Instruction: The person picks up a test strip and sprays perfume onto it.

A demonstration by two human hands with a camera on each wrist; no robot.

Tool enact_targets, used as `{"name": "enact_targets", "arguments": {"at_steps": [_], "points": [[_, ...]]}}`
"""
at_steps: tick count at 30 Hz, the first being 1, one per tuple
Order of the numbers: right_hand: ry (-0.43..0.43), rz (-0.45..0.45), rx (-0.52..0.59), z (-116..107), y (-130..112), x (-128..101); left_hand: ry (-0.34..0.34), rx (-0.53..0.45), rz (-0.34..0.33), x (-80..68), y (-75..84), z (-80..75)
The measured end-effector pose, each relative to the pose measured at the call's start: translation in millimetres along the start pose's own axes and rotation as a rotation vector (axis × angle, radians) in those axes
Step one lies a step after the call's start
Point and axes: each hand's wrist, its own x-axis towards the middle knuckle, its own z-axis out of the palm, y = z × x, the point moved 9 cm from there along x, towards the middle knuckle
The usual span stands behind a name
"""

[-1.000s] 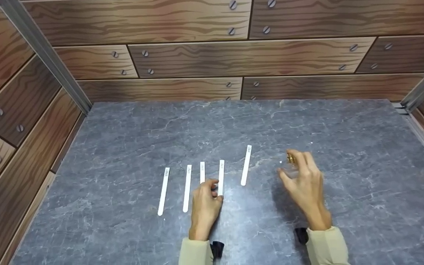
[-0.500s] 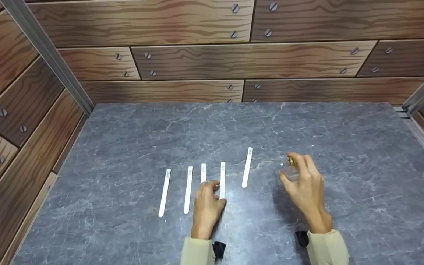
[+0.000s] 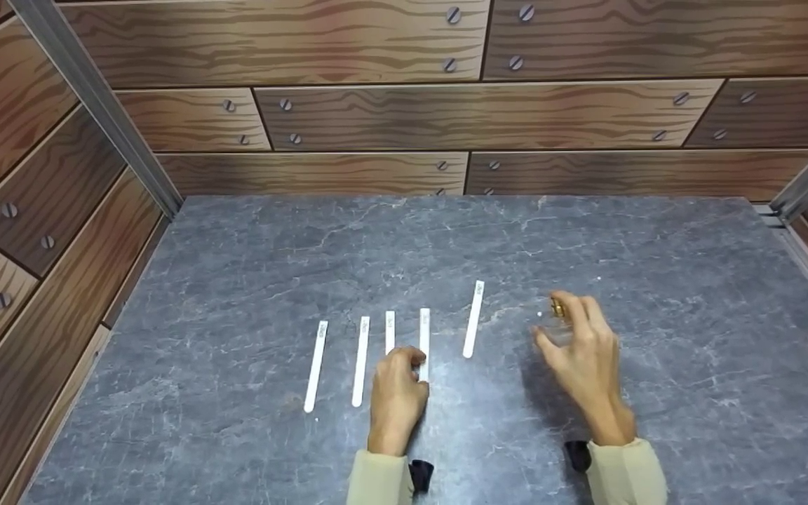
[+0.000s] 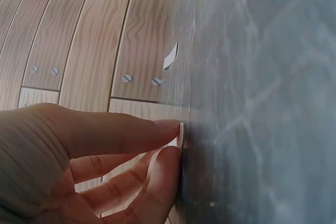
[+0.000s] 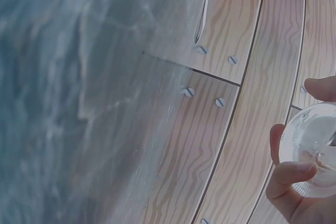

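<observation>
Several slim white strips lie apart on the table, each with a small printed mark at its far end and a rounded near end. My left hand (image 3: 397,400) pinches the fourth strip from the left (image 3: 424,330) between thumb and fingers; the left wrist view shows the pinched white strip (image 4: 181,135) against the tabletop. The third strip (image 3: 390,331) is partly hidden behind this hand. Off to the right, my right hand (image 3: 586,358) holds a clear round ribbed container (image 5: 307,135) above the table. Something gold-coloured (image 3: 557,307) shows at its fingertips in the head view.
Farthest right of the strips is one (image 3: 473,319) lying higher up; two more, the leftmost strip (image 3: 315,366) and its neighbour (image 3: 360,361), lie left of my left hand. Tiny white specks dot the grey marbled table (image 3: 271,266). Wood-patterned walls (image 3: 362,116) enclose the back and sides.
The head view has shifted slightly. My left hand has drawn a little nearer to me along the fourth strip, while the right hand and its container stay almost still.
</observation>
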Motion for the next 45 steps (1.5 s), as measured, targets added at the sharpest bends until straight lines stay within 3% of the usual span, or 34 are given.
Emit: {"name": "enact_targets", "arguments": {"at_steps": [18, 34, 39, 45], "points": [[0.001, 0.012, 0.0, 0, 0, 2, 0.069, 0.128, -0.028, -3.4, 4.1, -9.1], [-0.004, 0.004, 0.0, 2, -1, 1, 0.084, 0.137, 0.059, -3.1, 9.3, -9.2], [-0.006, 0.003, -0.003, 2, -1, 1, 0.047, 0.129, 0.095, -2.9, 10.6, -4.8], [-0.003, 0.002, -0.009, 1, 0, -1, -0.035, 0.083, 0.089, -2.5, 6.0, 2.2]]}}
